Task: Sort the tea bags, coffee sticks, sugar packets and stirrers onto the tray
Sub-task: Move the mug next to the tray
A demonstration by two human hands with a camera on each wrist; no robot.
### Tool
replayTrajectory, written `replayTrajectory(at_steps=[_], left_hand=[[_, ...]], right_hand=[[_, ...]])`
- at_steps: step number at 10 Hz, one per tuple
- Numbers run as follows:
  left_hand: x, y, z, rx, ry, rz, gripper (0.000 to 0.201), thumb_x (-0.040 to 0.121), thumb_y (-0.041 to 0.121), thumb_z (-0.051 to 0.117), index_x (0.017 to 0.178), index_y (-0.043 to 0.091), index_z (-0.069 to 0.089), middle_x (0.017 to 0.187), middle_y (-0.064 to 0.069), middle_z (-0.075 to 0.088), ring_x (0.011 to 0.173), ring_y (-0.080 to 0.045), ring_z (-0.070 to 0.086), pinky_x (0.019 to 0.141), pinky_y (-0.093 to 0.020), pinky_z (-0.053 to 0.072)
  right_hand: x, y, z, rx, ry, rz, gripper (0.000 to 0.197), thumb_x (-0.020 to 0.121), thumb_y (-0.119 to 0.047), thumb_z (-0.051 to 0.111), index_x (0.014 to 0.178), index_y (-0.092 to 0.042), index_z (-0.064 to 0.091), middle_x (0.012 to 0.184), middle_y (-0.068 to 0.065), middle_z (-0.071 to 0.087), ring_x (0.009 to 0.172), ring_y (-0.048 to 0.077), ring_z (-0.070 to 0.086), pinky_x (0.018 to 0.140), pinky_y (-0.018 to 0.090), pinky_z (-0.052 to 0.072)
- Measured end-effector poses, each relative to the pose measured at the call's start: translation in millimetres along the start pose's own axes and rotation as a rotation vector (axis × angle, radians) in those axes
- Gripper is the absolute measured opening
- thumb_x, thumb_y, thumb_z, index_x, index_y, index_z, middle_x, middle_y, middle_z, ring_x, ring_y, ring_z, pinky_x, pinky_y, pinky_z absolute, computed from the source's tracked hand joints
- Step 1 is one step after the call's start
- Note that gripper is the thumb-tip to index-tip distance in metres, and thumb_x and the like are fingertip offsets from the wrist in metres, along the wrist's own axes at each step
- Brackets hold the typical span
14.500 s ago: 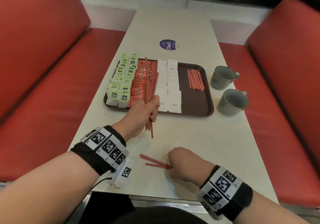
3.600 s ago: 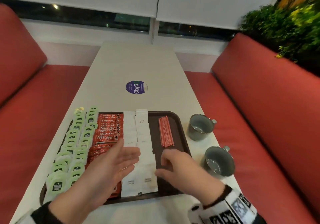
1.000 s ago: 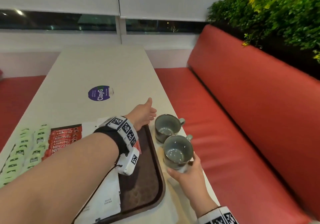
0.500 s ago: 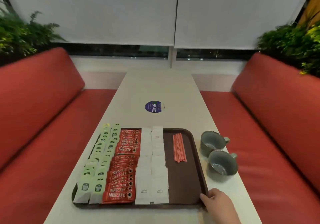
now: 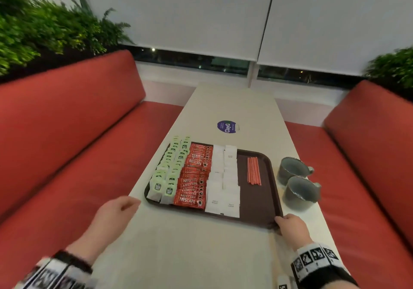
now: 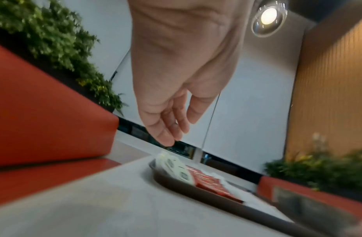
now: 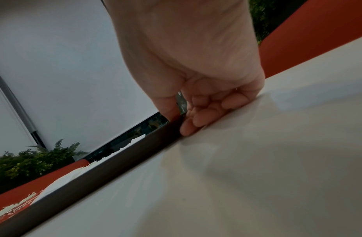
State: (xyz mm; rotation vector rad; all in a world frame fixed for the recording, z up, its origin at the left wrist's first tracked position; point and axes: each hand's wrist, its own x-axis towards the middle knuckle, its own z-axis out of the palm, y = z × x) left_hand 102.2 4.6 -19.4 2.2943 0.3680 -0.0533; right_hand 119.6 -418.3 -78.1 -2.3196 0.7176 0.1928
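Right wrist: hand point(image 7: 188, 89) pinching tray point(image 7: 107, 166) rim.

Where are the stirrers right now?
In the head view, the stirrers lie bundled on the tray's right side, between the sugar packets and the two mugs.

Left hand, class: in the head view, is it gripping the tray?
No: the left hand hovers open over the table, short of the tray.
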Motion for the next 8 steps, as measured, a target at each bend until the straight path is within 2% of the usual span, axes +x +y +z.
replayTrajectory(at_steps=[1,2,3,4,5,6,7,8], left_hand=[[54.7,15.3,8.7,0.152,0.025,-0.040,0.027,0.095,0.016,0.045,0.105,0.007,0.069,0.110,-0.011,0.068,0.105,-0.029,0.060,0.082,-0.029,0.043],[81.1,14.1,22.6,0.302,-0.050,-0.078,0.032,0.097,0.014,0.039,0.113,0.002,0.065,0.117,-0.013,0.065,0.111,-0.028,0.059,0.088,-0.031,0.046],[91.4,7.9,29.6,0.421,-0.090,-0.087,0.031,0.095,0.015,0.041,0.113,0.005,0.065,0.117,-0.009,0.065,0.106,-0.024,0.061,0.078,-0.026,0.046],[99.0,1.5,33.3,0.462,-0.075,-0.120,0.027,0.090,0.014,0.049,0.107,0.007,0.069,0.112,-0.008,0.068,0.102,-0.025,0.063,0.075,-0.027,0.047],[95.1,2.6,37.9,0.472,-0.068,-0.100,0.026,0.085,0.007,0.053,0.103,0.007,0.071,0.110,-0.009,0.069,0.103,-0.027,0.063,0.081,-0.030,0.049],[93.1,0.7,42.5,0.422,-0.051,-0.128,0.028,0.085,0.004,0.052,0.107,0.007,0.070,0.113,-0.010,0.068,0.106,-0.027,0.061,0.085,-0.030,0.049],[91.9,-0.1,42.4,0.345,-0.038,-0.136,0.027,0.083,0.001,0.054,0.104,0.004,0.071,0.108,-0.012,0.069,0.102,-0.029,0.063,0.086,-0.030,0.051],[90.9,0.2,40.2,0.323,-0.057,-0.125,0.024,0.081,0.003,0.057,0.101,0.006,0.071,0.104,-0.009,0.071,0.099,-0.027,0.065,0.085,-0.030,0.052]], right_hand=[[2.8,2.2,2.7,0.000,-0.002,0.000,0.025,0.092,-0.020,0.055,0.073,-0.003,0.057,0.080,0.017,0.067,0.077,0.029,0.061,0.065,0.032,0.041],[6.1,2.9,4.4,-0.021,-0.001,0.010,0.025,0.092,-0.021,0.055,0.075,-0.003,0.057,0.083,0.018,0.068,0.081,0.031,0.062,0.069,0.032,0.044],[9.6,3.8,5.6,-0.041,-0.020,0.015,0.025,0.093,-0.021,0.054,0.075,-0.004,0.057,0.087,0.019,0.068,0.085,0.031,0.063,0.074,0.033,0.046],[11.0,3.8,5.1,-0.031,-0.016,0.022,0.023,0.092,-0.021,0.054,0.075,-0.006,0.056,0.085,0.016,0.068,0.082,0.030,0.063,0.074,0.032,0.047],[11.0,3.4,4.5,-0.017,-0.045,0.025,0.027,0.093,-0.021,0.051,0.067,-0.014,0.052,0.081,0.012,0.065,0.076,0.026,0.059,0.074,0.032,0.049],[10.8,2.5,1.1,-0.071,-0.036,0.029,0.027,0.092,-0.017,0.052,0.066,-0.009,0.050,0.090,0.020,0.068,0.081,0.030,0.059,0.068,0.030,0.041],[11.6,3.6,0.9,-0.096,-0.042,0.029,0.025,0.091,-0.016,0.052,0.067,-0.007,0.051,0.090,0.021,0.069,0.079,0.030,0.060,0.065,0.029,0.039],[11.0,2.2,2.8,-0.078,-0.025,0.024,0.026,0.092,-0.018,0.051,0.067,-0.008,0.051,0.087,0.018,0.069,0.077,0.029,0.060,0.065,0.028,0.040]])
